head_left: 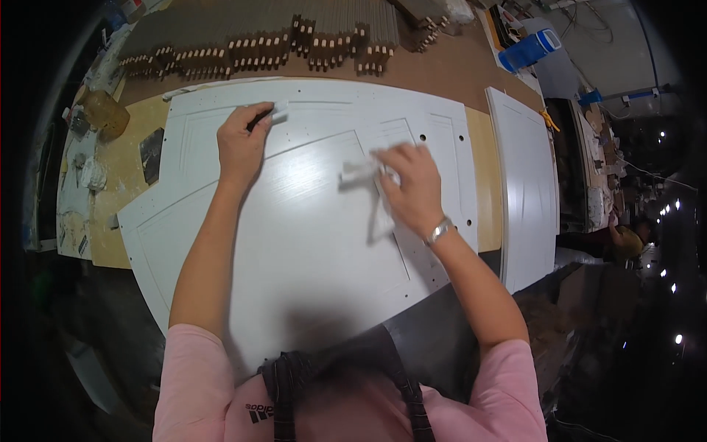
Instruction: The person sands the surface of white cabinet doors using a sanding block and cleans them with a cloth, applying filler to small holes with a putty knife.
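A white panel [317, 236] with a grooved frame lies tilted across a second white panel [206, 114], which has grooves and several dark holes. Near the upper panel's far edge, my left hand [243, 144] pinches a small whitish piece [280, 113]; its exact kind does not show. Over the right part of the upper panel, my right hand [416, 184] is closed on a thin white sheet [359, 174], perhaps cloth or paper, blurred by motion. Part of that sheet hangs below the fingers. A metal-banded watch circles my right wrist.
Rows of stacked brown strips [258, 48] with pale ends lie at the back. Another white panel [526, 191] stands apart on the right. A blue bottle [530, 50] sits at back right, a yellowish jar [103, 112] at left. A dark flat block [152, 156] lies beside the panels.
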`<state>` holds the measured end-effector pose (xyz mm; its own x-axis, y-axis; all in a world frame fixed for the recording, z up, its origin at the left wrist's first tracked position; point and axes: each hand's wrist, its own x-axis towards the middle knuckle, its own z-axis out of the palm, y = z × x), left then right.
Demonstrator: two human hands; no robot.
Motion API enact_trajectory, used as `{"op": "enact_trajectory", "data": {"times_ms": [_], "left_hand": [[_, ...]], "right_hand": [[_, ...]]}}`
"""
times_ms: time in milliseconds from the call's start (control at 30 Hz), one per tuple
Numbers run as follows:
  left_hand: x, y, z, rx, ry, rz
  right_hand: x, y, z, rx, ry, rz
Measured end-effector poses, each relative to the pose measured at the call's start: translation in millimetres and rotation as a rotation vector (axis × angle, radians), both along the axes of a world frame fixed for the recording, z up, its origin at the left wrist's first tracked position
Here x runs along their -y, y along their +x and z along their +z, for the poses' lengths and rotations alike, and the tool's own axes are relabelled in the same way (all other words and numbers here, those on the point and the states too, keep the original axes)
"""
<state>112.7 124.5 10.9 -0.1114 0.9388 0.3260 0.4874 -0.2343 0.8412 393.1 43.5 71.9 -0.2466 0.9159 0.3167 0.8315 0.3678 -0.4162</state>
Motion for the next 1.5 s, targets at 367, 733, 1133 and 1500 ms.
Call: {"op": "enact_trajectory", "data": {"times_ms": [367,733,1133,1500], "left_hand": [[-4.0,-13.0,-10.7,0.018,0.013,-0.028],[-15.9,-1.6,-15.1,0.111,-0.041,-0.087],[50.2,-83.6,23.3,0.260,0.051,-0.057],[245.9,-290.9,38.7,0.296,-0.002,0.251]], "right_hand": [[237.5,56.9,18.4,0.429,-0.397,0.026],[257.1,-40.2,-10.2,0.175,-0.047,-0.309],[240.8,-10.1,-26.0,0.267,0.109,-0.533],[275.4,-190.3,-26.0,0.117,0.017,0.053]]}}
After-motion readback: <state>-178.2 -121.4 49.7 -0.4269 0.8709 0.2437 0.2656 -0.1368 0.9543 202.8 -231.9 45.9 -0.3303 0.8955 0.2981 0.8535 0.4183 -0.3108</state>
